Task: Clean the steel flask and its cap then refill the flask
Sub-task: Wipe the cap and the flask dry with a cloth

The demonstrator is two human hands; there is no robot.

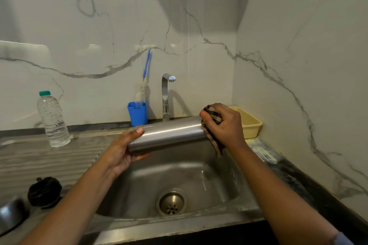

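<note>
The steel flask [169, 134] lies almost level in the air above the sink [229, 183]. My left hand [121, 151] grips its left end, thumb on top. My right hand [223, 125] holds a brown checked cloth [212, 127] wrapped over the flask's right end; that end is hidden by the cloth. The black cap [44, 192] rests on the ribbed steel drainboard [45, 157] at the lower left. A clear plastic water bottle [52, 120] with a green lid stands upright at the back left of the drainboard.
A chrome tap [166, 97] rises behind the sink, no water running. To its left a blue cup [137, 113] holds a bottle brush [143, 77]. A yellow basket [250, 123] sits in the right corner. A steel object [11, 215] pokes in at the bottom left.
</note>
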